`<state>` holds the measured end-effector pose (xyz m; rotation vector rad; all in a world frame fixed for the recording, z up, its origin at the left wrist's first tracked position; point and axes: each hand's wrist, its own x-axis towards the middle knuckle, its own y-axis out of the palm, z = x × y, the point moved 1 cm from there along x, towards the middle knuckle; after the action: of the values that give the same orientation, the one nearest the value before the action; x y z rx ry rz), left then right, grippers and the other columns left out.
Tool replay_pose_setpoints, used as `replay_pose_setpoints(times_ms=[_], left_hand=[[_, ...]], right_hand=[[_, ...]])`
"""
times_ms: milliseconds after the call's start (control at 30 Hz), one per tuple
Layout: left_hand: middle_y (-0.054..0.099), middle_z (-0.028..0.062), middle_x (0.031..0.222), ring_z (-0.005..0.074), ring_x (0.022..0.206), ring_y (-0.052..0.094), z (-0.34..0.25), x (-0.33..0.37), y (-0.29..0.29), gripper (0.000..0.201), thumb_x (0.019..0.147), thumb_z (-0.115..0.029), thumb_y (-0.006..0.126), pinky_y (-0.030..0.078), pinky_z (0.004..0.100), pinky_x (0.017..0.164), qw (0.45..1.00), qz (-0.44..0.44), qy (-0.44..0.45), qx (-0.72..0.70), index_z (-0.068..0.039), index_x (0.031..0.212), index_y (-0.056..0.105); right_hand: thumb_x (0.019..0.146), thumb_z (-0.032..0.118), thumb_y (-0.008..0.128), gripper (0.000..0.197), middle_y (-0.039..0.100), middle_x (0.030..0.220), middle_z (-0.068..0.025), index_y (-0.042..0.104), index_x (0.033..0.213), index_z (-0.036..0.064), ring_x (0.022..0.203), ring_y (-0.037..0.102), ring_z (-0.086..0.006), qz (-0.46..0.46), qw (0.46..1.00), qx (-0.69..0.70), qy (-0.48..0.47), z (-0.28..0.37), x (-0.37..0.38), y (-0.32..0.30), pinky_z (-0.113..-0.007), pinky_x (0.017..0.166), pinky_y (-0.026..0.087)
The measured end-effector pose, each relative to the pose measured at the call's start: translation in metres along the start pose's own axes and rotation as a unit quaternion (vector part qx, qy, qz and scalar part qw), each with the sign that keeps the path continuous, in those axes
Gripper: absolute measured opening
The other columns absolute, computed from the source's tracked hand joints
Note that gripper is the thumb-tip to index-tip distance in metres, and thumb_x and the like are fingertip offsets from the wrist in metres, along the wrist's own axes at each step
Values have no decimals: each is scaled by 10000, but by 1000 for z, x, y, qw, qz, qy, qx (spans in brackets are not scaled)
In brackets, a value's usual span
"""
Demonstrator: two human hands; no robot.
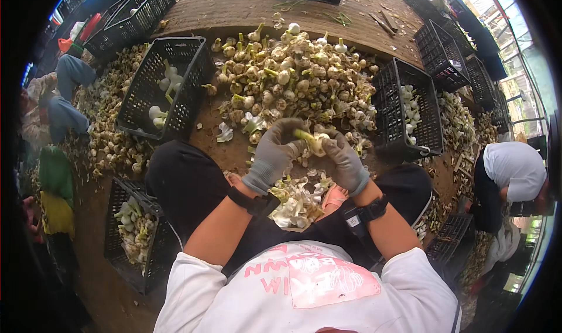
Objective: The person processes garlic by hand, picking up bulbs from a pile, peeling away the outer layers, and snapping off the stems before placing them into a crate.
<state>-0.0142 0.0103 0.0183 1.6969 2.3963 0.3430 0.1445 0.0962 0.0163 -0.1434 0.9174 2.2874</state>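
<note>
A garlic bulb with a short green stem [317,144] is between my two gloved hands, above my lap. My right hand [346,164], in a grey glove, pinches the bulb from its right side. My left hand [274,156], gloved alike, curls its fingers and thumb around the stem side; its fingertips are slightly blurred. Below them, a heap of loose garlic skins [298,204] lies between my legs. Just beyond my hands spreads a large pile of untrimmed garlic bulbs [298,78], many with dirty outer skins and stems.
Black plastic crates with cleaned white bulbs stand left [196,64] and right [404,69] of the pile. Another crate [149,268] at lower left holds bulbs and skins. Co-workers sit at the far left [70,107] and right [515,169]. More garlic [123,134] covers the ground.
</note>
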Motion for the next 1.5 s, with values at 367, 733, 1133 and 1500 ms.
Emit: replay_pose_setpoints(times_ms=[367, 733, 1133, 1500], left_hand=[[565, 94, 1199, 174, 1046, 577, -4, -10, 7, 375, 985, -198, 462, 490, 299, 865, 970, 3, -132, -205, -48, 1327, 434], [536, 75, 1222, 132, 1061, 541, -3, -9, 14, 451, 969, -17, 399, 468, 259, 891, 997, -4, -38, -66, -85, 1413, 352], [588, 16, 991, 103, 899, 556, 3, -10, 19, 306, 853, 118, 401, 467, 249, 783, 974, 109, 121, 157, -28, 1074, 553], [597, 38, 926, 106, 838, 543, 18, 1, 14, 292, 799, 105, 453, 434, 214, 742, 987, -33, -32, 151, -11, 1052, 541]], right_hand=[[590, -27, 688, 466, 545, 1052, -92, 535, 996, 144, 866, 574, -323, -55, 555, -614, -558, -4, -6, 25, -404, 691, 494], [638, -47, 750, 454, 510, 1065, -88, 525, 1002, 106, 913, 579, -234, -54, 754, -437, -488, -8, 0, 12, -330, 757, 508], [915, 489, 521, 580, 584, 1043, -23, 460, 1264, 30, 816, 587, -88, 8, 992, -45, -113, -12, 4, -20, -240, 685, 517], [906, 389, 574, 658, 639, 906, -46, 303, 1440, 116, 637, 610, -111, 193, 970, 139, 44, 8, -10, 9, -231, 510, 523]])
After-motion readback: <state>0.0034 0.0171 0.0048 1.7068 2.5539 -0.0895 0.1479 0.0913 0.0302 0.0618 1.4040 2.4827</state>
